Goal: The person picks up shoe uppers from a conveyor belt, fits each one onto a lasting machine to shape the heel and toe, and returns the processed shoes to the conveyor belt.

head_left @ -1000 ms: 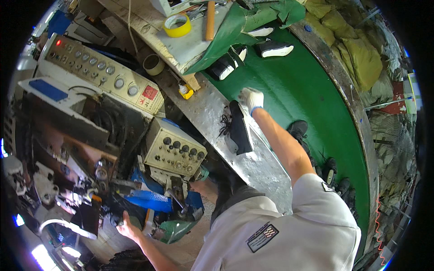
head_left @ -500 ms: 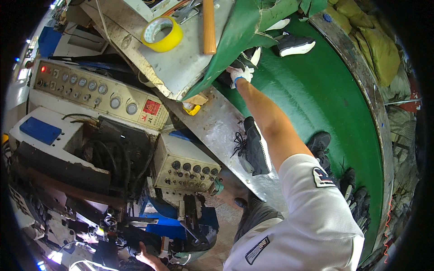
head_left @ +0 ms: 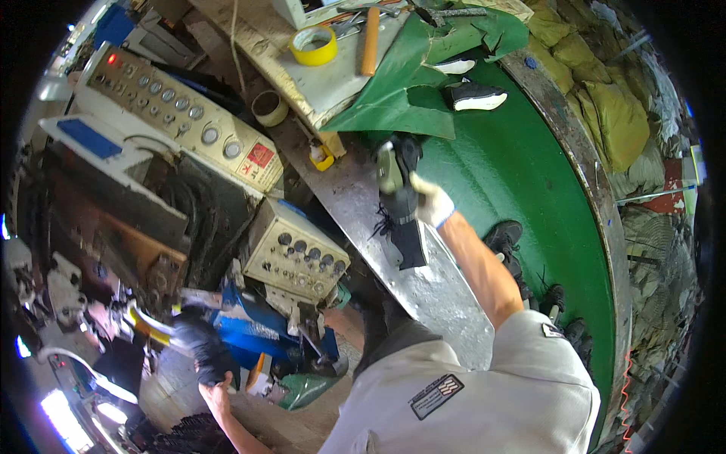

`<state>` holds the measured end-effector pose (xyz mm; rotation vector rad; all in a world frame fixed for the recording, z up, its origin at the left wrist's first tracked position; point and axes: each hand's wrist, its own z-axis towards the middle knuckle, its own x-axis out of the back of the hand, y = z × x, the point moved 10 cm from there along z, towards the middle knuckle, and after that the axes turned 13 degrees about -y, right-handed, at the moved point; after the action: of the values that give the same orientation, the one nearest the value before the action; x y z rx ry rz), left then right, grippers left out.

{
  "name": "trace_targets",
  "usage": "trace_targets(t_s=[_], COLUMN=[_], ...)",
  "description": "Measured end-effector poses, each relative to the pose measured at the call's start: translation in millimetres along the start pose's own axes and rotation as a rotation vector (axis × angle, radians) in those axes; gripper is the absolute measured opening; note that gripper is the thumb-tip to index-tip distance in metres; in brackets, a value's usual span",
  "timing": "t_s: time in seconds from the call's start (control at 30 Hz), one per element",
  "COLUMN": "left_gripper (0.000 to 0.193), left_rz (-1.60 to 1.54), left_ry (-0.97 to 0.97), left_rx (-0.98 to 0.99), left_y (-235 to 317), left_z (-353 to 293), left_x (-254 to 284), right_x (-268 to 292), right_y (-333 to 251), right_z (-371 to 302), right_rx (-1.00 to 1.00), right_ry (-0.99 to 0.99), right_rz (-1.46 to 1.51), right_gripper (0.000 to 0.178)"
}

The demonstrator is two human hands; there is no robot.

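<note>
My right hand (head_left: 432,203), in a white glove, grips a black shoe (head_left: 389,168) whose grey-green underside faces up. It is held above the metal ledge, overlapping a black laced shoe (head_left: 407,246) there; whether the two touch, I cannot tell. At the lower left, my bare left hand (head_left: 216,384) holds a dark shoe (head_left: 200,344) by one end, beside the machine's blue part (head_left: 253,333). Part of that shoe is blurred. Two black shoes with white soles, one of them this shoe (head_left: 476,96), lie on the green belt (head_left: 529,166) at the far side.
A control panel (head_left: 170,113) and a knob box (head_left: 295,250) stand at left. On the bench are yellow tape (head_left: 313,47), a wooden handle (head_left: 370,41) and a green sheet (head_left: 393,106). More dark shoes (head_left: 503,238) line the belt's near right. Sacks (head_left: 612,121) lie beyond its edge.
My right hand has come back from under the green sheet with a shoe. My left hand has drawn the dark shoe out from among the machine parts. The whole view has shifted.
</note>
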<state>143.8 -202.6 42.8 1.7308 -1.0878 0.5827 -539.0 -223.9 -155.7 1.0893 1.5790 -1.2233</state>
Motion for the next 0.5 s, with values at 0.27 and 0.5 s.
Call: trace_targets(t_s=[0.27, 0.5], left_gripper=[0.037, 0.039], left_rz=[-0.680, -1.138], left_ry=[0.085, -0.177], left_rx=[0.012, -0.193], left_y=[70, 114], left_z=[3, 58], left_x=[-16, -32], right_x=[-95, -209], right_y=[221, 330], right_z=[-70, -20], right_rx=[-0.227, -0.396], right_ry=[-0.097, -0.171], right_rz=[0.393, -0.325], right_gripper=[0.063, 0.036])
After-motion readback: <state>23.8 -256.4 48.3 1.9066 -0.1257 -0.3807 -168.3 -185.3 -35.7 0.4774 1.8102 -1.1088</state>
